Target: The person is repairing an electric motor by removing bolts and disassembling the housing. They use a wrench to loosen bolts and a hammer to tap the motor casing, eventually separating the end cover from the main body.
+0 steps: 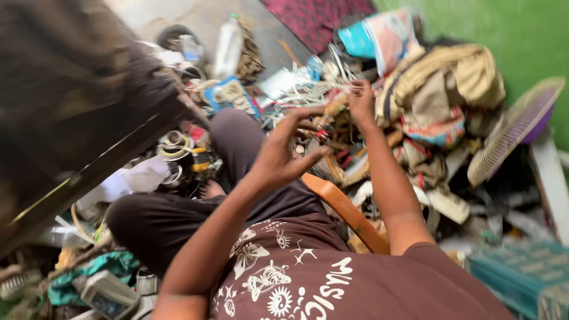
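Head view: left hand is raised with fingers spread wide, holding nothing. Right hand, at 1 o'clock from it, pinches a thin wire; grip narrow, blurred. An orange strap lies at 5 o'clock, over the junk pile.

Motion blur hides what the right hand grips.

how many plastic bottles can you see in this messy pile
1: a clear plastic bottle with a green cap standing at the top of the pile, left of centre. Others may be buried in clutter.
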`<state>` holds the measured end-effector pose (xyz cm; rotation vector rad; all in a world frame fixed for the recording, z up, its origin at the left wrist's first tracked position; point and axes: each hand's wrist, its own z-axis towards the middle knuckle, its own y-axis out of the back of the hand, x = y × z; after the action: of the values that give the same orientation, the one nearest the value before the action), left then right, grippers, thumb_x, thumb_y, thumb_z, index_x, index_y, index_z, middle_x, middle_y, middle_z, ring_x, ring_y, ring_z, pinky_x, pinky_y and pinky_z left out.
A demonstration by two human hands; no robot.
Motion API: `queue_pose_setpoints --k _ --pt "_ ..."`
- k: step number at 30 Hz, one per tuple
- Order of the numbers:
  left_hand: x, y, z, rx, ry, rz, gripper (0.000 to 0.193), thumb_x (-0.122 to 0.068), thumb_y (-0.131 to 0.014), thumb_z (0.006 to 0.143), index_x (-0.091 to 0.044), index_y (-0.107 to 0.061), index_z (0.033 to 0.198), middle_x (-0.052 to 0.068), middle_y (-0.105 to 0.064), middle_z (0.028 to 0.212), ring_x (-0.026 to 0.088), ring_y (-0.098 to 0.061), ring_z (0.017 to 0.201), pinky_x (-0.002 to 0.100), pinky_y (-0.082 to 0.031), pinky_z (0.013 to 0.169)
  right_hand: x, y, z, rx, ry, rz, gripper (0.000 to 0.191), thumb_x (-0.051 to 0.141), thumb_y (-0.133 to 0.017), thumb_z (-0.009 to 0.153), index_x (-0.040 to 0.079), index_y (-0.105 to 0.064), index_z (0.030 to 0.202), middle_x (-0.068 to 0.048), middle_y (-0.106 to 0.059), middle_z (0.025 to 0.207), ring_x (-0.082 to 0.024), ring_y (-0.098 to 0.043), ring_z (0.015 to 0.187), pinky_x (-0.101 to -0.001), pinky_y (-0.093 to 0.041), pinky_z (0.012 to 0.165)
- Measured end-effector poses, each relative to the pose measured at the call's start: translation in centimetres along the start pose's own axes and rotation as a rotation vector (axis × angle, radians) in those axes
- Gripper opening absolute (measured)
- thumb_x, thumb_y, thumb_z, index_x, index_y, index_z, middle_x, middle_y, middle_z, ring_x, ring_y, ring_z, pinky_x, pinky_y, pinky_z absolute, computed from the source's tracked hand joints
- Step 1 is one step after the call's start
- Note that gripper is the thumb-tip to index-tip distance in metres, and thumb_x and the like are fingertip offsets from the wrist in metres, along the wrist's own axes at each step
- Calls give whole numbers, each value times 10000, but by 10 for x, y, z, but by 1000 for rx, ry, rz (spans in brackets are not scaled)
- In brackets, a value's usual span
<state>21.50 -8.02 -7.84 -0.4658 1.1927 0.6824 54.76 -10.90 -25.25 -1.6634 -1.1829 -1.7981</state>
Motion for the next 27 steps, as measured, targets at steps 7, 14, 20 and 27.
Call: queue_pose_setpoints --k 7,14,20,27 --pt "126 -101 11 159 637 -339 668 -344 -709 945 -80 -438 1496 105 -587 1410 211 -689 1139 340 -528 968 -98 46 -55 -55 -704 -61 203 65 -644 948 59 -521 1110 -137 -697 898 -213 -682 571 -348 -531 436" --pt "197 -94 -39 66 1022 -268 560 -338 -678 930 -86 -560 1416 76 -663 1324 190 -589 1008 354 -490 798 -173 -17 -97 -57 -1102 214 216 148 -635 973 95 -514 1145 -179 -687 972 -232 -673 626 -341 -579 489" --pt "252 -90 -57 -96 797 -129 419 -303 -720 970 -71 -637 1309 87 -679 1321 184 -631 1200 312 -499 986 -194 -38 -88 -176 -1127 276 249 151 -621 981 90 -491 1185 -165 -652 927 -227 -639 602 -345 -550 471" --pt "243 -120 -34 -115 484 422 504 -270 -820 842 -134 -647 1296 134 -684 1248 302 -658 1148 405 -518 965 -165 -44 -88 -95 -1115 440 288 154 -605 991 84 -464 1232 -149 -611 875 -221 -598 573 -349 -517 451"
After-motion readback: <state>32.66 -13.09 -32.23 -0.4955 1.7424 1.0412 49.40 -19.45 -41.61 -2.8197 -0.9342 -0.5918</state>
